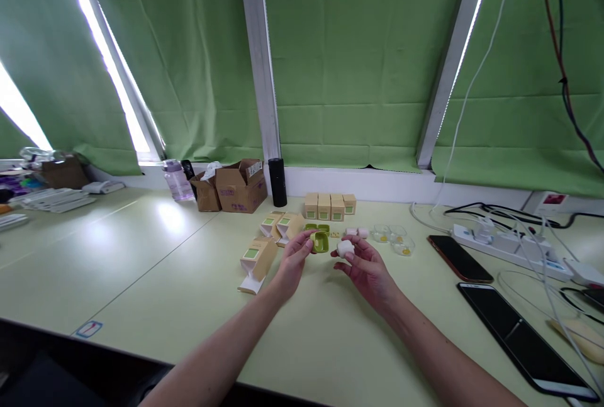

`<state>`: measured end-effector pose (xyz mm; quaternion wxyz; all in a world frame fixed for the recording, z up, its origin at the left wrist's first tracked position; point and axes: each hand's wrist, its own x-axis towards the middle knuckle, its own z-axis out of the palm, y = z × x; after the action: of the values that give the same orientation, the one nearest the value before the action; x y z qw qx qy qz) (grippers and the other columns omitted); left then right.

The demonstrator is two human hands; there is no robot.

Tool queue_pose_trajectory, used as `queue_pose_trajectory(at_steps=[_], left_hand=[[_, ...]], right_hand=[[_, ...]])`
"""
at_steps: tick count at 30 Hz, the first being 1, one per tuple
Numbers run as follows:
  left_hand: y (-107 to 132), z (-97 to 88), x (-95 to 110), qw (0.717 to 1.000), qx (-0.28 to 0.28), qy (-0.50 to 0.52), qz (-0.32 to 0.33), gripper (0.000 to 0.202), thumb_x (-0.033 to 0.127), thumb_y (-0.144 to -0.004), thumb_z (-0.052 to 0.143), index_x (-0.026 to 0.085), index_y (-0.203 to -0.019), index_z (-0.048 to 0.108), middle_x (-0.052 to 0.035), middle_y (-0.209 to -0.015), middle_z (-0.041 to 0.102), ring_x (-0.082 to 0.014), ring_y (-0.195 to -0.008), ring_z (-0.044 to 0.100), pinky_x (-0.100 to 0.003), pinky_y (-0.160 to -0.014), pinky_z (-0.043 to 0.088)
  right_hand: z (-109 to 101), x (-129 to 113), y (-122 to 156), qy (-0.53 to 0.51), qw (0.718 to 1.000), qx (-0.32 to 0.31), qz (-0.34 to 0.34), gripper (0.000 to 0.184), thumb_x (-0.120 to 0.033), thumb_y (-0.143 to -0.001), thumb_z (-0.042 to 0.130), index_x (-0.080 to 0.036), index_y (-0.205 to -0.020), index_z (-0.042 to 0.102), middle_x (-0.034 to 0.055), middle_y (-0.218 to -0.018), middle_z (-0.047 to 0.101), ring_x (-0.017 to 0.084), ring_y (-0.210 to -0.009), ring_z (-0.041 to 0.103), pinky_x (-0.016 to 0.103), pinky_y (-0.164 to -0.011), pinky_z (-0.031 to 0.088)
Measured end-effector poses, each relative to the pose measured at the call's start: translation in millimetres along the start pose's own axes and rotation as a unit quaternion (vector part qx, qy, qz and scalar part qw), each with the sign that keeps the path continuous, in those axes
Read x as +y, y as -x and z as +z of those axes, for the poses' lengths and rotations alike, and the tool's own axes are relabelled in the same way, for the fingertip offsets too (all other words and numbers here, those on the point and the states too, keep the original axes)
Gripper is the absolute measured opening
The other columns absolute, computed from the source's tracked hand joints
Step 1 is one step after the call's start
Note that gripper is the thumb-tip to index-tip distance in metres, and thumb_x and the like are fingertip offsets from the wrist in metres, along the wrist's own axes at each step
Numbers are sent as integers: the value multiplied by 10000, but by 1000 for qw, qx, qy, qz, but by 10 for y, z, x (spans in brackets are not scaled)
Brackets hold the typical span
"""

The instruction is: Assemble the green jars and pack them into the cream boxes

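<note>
My left hand (296, 252) grips a small green square cup (321, 242), its hollow side turned toward me. Close to it on the right, my right hand (367, 263) pinches a small white rounded piece (345, 248) between thumb and fingers; the two pieces are apart. Behind my hands lie more green cups (323, 228) and a pair of pale pink-white pieces (357, 232). Several clear round cups (397, 238) with yellow bits inside stand to the right. Left of my hands are opened cream cartons with green labels (258, 257).
Several closed small boxes (324, 206) stand in a row by the wall. Further left are a cardboard box (240, 187), a black cylinder (277, 182) and a lilac bottle (178, 180). At right lie a phone (460, 258), a tablet (523, 338), and a power strip (509, 250) with trailing cables.
</note>
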<state>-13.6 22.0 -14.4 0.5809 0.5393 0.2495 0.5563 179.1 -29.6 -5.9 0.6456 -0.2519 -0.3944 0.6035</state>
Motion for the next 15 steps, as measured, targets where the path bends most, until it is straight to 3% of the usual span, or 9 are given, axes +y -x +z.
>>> queue_pose_trajectory(at_steps=[5,9,12,15], left_hand=[[4,4,16,1000,-16,-10,7,459,506,-841,793,208,-1190,766,-90,-1126,751,-253,-1063,646,-351,-933,465],[7,21,35,999,-17,-27,6,489,529,-846,780,194,-1201,766,-94,-1110,752,-253,-1035,641,-343,-909,462],[2,20,27,999,-4,-40,0,490,528,-843,788,193,-1200,768,-94,-1109,756,-235,-1004,632,-322,-883,457],[-5,12,7,998,23,-64,-4,505,546,-816,811,185,-1168,779,-104,-1129,757,-235,-1003,631,-316,-861,462]], right_hand=[[29,14,-13,23,999,21,-17,444,-362,-617,979,-236,-984,762,26,-952,717,195,-814,706,332,-724,577],[44,24,-29,45,998,36,-12,449,-423,-655,965,-197,-990,769,70,-1003,760,140,-674,646,292,-615,526],[33,31,-49,40,997,62,7,483,-436,-639,973,-173,-986,765,110,-995,794,110,-606,566,274,-559,485],[11,36,-64,28,997,68,25,505,-424,-614,980,-162,-993,773,129,-980,804,136,-642,584,288,-574,502]])
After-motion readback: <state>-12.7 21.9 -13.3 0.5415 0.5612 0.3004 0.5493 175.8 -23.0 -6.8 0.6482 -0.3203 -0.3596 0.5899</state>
